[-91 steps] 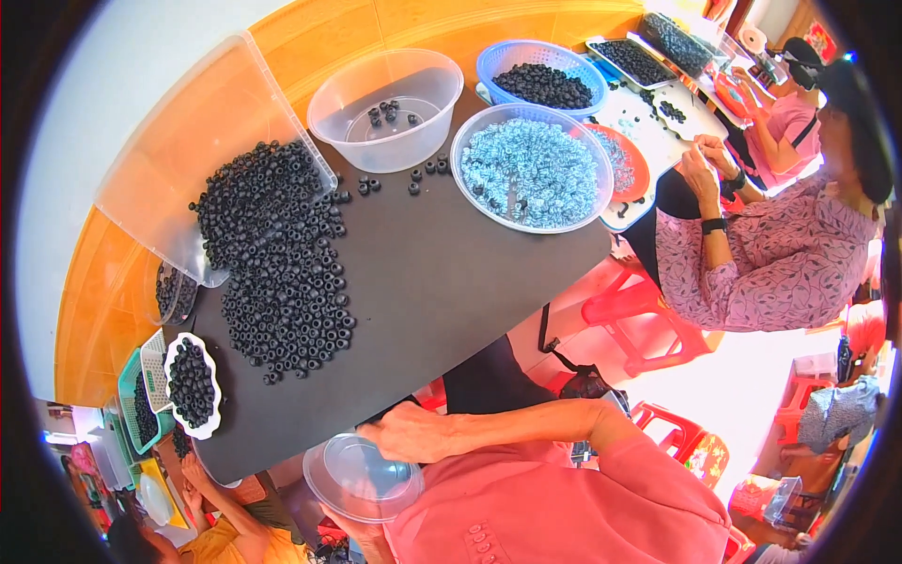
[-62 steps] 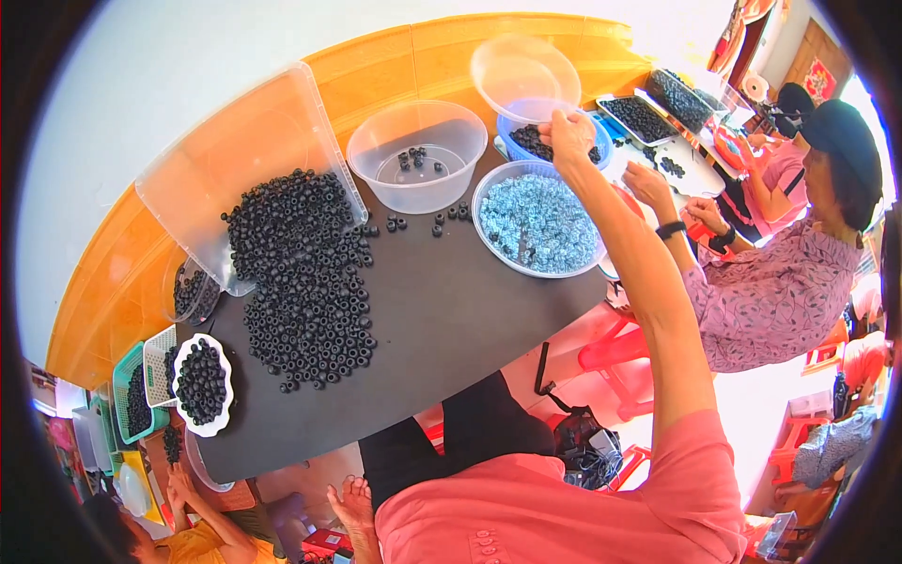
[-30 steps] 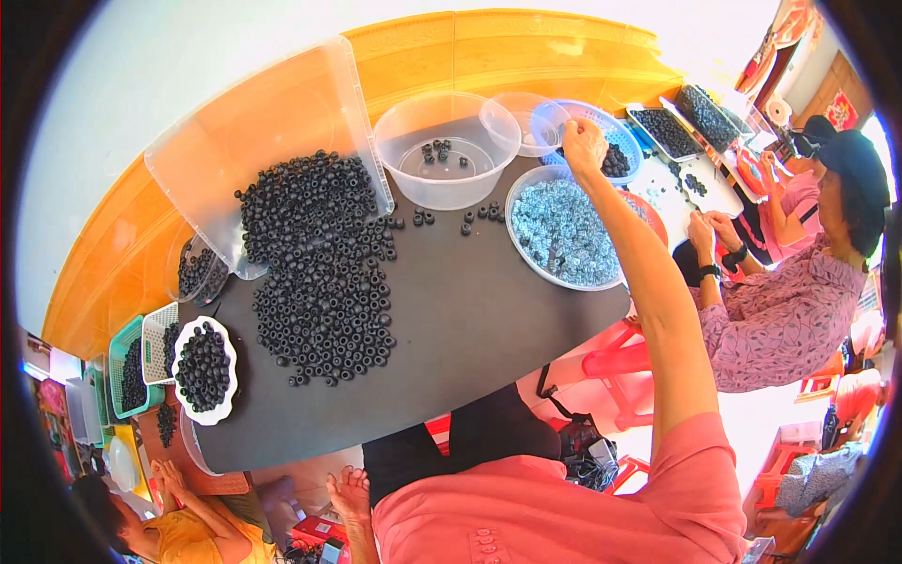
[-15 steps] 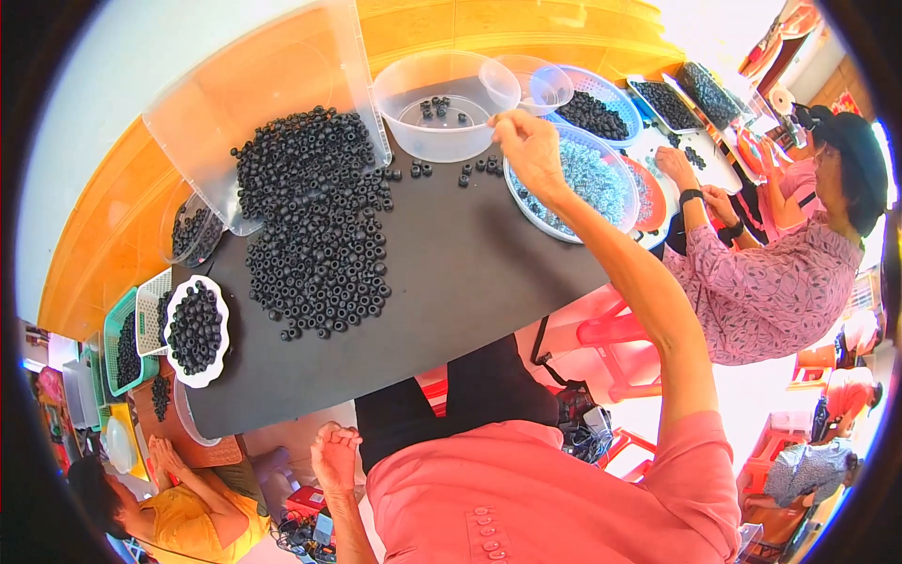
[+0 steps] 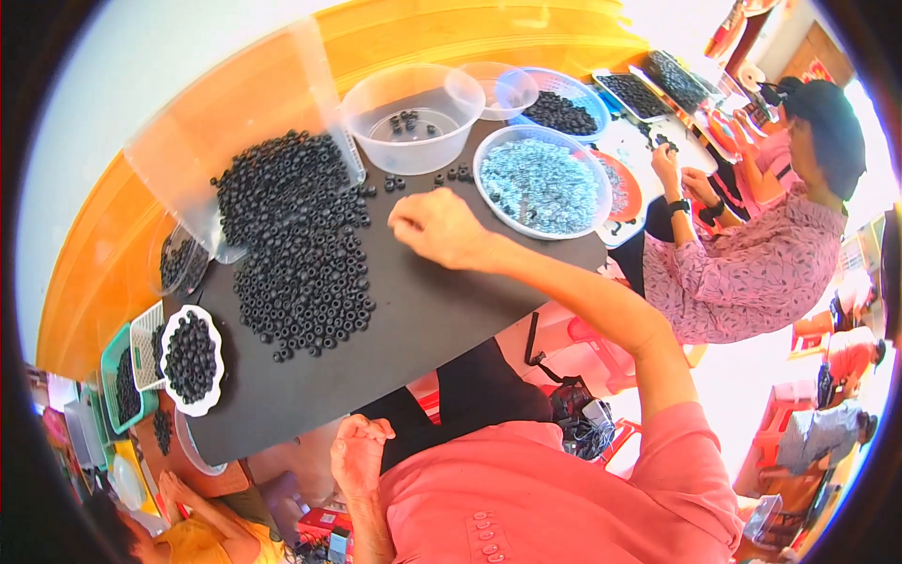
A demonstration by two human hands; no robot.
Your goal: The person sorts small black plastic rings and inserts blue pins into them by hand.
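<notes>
My right hand hovers over the dark table, just right of a big heap of black beads with holes. Its fingers are curled together, and whatever they may hold is hidden. The heap spills from a tipped clear plastic bin. Beyond the hand stands a round clear tub with several black beads inside; a few more lie loose beside it. My left hand is raised below the table's near edge, fingers curled inward, contents not visible.
At right are a bowl of pale blue clear beads and a blue basket of black beads. A white scalloped dish sits at the left edge. Co-workers sit at right and lower left.
My right hand has moved left and nearer, from the clear tub's rim to beside the bead heap. My left hand has shifted slightly right. The view has turned a little.
</notes>
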